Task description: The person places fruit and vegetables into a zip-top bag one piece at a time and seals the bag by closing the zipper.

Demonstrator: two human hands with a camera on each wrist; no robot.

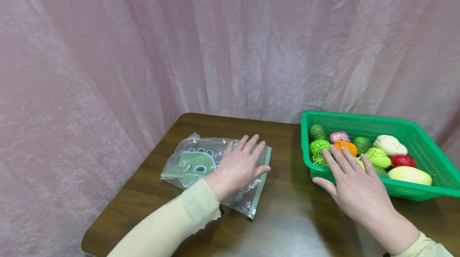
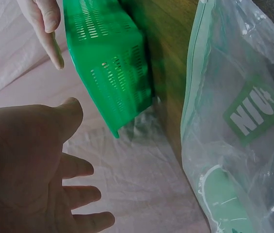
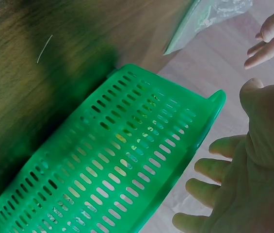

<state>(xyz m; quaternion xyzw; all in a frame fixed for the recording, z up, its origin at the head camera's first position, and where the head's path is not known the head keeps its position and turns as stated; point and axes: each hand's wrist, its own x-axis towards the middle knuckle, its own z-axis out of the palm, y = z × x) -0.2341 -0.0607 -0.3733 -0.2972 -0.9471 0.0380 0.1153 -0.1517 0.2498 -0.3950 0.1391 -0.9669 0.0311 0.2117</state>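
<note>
My left hand (image 1: pixel 240 166) hovers palm down over a clear zip bag (image 1: pixel 230 201), fingers straight and spread, holding nothing. The bag lies flat on the table with a green cartoon face (image 1: pixel 199 166) on it and a pale green slider strip (image 1: pixel 261 185) along its right side. In the left wrist view a gap shows between that hand and the bag (image 2: pixel 200 141). My right hand (image 1: pixel 363 193), fingers also straight and spread, is above the front left rim of a green basket (image 1: pixel 409 189). From the right wrist, its fingers show beside the basket wall (image 3: pixel 103 165), gripping nothing.
Inside the basket are several vegetable-like pieces, among them an orange one (image 1: pixel 346 148), a white one (image 1: pixel 389 145), a red one (image 1: pixel 403 161) and a pale yellow oval (image 1: pixel 410 175). The brown wooden table (image 1: pixel 284 225) has a rounded left corner. A pink curtain (image 1: pixel 230 49) hangs behind.
</note>
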